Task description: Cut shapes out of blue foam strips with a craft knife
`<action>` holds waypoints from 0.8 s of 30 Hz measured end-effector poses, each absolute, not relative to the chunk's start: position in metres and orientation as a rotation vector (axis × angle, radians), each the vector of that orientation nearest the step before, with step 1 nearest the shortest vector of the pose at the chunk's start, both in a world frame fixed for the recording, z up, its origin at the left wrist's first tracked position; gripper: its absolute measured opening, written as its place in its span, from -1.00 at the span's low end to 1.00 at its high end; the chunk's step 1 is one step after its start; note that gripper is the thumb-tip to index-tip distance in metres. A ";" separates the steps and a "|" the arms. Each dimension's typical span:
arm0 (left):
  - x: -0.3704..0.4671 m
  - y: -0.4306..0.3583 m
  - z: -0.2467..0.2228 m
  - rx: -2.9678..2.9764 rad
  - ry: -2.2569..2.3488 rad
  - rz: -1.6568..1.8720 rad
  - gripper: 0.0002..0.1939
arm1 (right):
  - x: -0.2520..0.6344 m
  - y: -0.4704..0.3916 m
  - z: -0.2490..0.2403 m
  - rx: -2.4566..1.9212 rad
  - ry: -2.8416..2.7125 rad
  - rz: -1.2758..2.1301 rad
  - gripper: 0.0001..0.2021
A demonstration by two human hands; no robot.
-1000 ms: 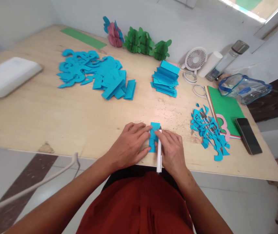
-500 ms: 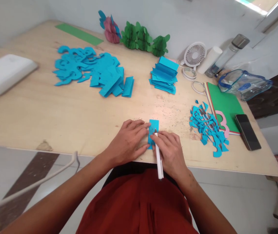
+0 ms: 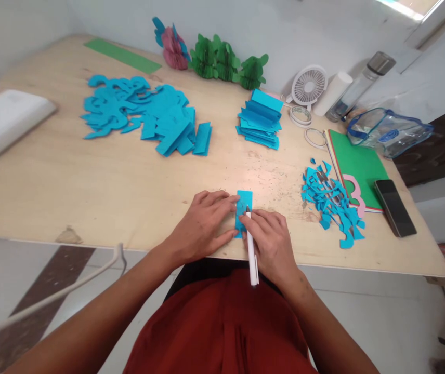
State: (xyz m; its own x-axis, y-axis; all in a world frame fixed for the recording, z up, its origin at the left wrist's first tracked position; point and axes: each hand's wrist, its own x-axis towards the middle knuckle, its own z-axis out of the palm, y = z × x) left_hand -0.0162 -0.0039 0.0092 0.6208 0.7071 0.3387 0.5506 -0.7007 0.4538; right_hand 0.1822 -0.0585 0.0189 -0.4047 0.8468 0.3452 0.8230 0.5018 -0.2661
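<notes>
A small blue paper strip (image 3: 245,200) lies near the table's front edge, its long side pointing away from me. My left hand (image 3: 204,224) rests on the table at the strip's left, fingers apart, fingertips touching its left edge. My right hand (image 3: 271,241) is closed round a white pen (image 3: 251,254), whose dark tip meets the right part of the strip. A curved line shows faintly on the paper. The lower part of the strip is partly hidden by my fingers.
Blue cut shapes (image 3: 117,106), folded blue papers (image 3: 259,119) and blue scraps (image 3: 329,200) lie on the wooden table (image 3: 90,192). Farther right are a green sheet (image 3: 358,166), a phone (image 3: 395,208) and a small fan (image 3: 309,87). Green paper ornaments (image 3: 218,59) stand at the back.
The view has shifted slightly, so the things on the table appear a little farther left. Both hands keep nearly the same place on the strip.
</notes>
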 end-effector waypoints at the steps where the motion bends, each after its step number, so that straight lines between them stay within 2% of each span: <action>1: -0.016 -0.004 0.009 2.544 1.013 0.725 -0.55 | 0.182 -0.058 0.019 -1.375 -2.314 0.074 -0.68; 9: -0.017 -0.002 0.008 2.571 1.000 0.710 -0.64 | 0.183 -0.058 0.020 -1.371 -2.333 0.063 -0.69; 24: -0.018 -0.001 0.008 2.589 0.995 0.659 -0.65 | 0.186 -0.061 0.019 -1.351 -2.295 0.096 -0.67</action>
State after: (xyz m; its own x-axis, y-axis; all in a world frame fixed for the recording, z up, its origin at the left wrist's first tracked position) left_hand -0.0177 -0.0010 0.0083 0.6567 0.6871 0.3108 0.5544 -0.7193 0.4186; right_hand 0.1857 -0.0612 0.0192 -0.4031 0.8410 0.3609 0.8078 0.5123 -0.2915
